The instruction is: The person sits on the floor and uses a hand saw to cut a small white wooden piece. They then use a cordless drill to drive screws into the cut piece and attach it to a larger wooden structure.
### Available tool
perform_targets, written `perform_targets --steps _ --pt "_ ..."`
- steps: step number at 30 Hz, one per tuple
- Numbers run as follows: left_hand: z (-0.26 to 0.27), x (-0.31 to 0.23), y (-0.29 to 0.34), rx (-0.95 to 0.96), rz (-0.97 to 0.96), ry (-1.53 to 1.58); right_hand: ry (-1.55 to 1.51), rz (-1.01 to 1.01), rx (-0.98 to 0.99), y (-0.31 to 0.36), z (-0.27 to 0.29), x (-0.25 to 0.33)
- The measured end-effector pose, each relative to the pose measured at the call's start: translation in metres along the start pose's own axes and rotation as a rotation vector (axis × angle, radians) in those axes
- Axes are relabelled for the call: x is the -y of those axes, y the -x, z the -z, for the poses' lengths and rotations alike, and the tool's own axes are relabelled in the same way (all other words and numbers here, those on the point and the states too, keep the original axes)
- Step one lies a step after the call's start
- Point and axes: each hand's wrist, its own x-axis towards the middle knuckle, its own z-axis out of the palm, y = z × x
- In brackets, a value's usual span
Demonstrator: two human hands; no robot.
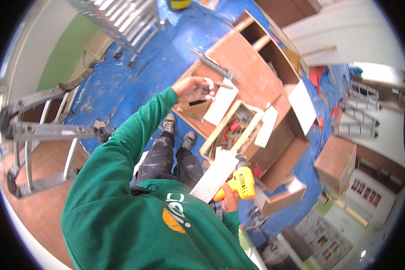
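My right hand (230,198) is closed around the handle of a yellow cordless drill (243,183), its black chuck pointing away from me. A long white board (215,176) slants between my body and the drill; what supports it is hidden. Over the near edge of a brown wooden cabinet top (252,85) my left hand (197,90) is raised, fingers bent and apart, with nothing clearly visible in them. Just beyond that hand lie a caulking gun (217,66) and a white panel piece (221,102). Nearer the drill sits a wooden toolbox (210,145) holding mixed tools.
Blue sheeting (101,96) covers the floor. A folded metal ladder (54,131) stands at left, with another metal frame (121,27) at far left. An open drawer box (279,203) lies right of the cabinet. More ladders (362,108) stand at far right.
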Motion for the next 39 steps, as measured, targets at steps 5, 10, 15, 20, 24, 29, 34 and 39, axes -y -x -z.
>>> perform_targets --steps 5,10,15,20,24,29,34,39 --pt "-0.107 -0.030 0.082 -0.175 -0.159 -0.125 0.122 -0.144 0.131 -0.035 0.008 0.020" --pt "-0.144 0.026 0.197 -0.356 -0.177 -0.165 0.341 -0.130 0.461 -0.059 -0.074 0.070" --pt "-0.126 0.092 0.309 -0.632 -0.131 -0.247 0.481 -0.035 0.696 -0.059 -0.130 0.083" --pt "-0.154 0.143 0.391 -0.859 -0.317 -0.091 0.697 -0.076 0.789 -0.064 -0.132 0.048" --pt "-0.156 0.175 0.450 -0.938 -0.558 0.006 0.399 0.373 1.086 -0.006 -0.175 0.070" --pt "-0.214 0.153 0.518 -1.246 -0.760 -0.244 0.548 0.439 1.213 0.020 -0.234 0.081" --pt "-0.241 0.150 0.553 -1.253 -0.789 -0.557 0.656 0.457 1.300 0.051 -0.284 0.090" --pt "-0.263 0.109 0.515 -1.138 -0.750 -0.946 0.611 0.427 1.392 0.087 -0.325 0.098"
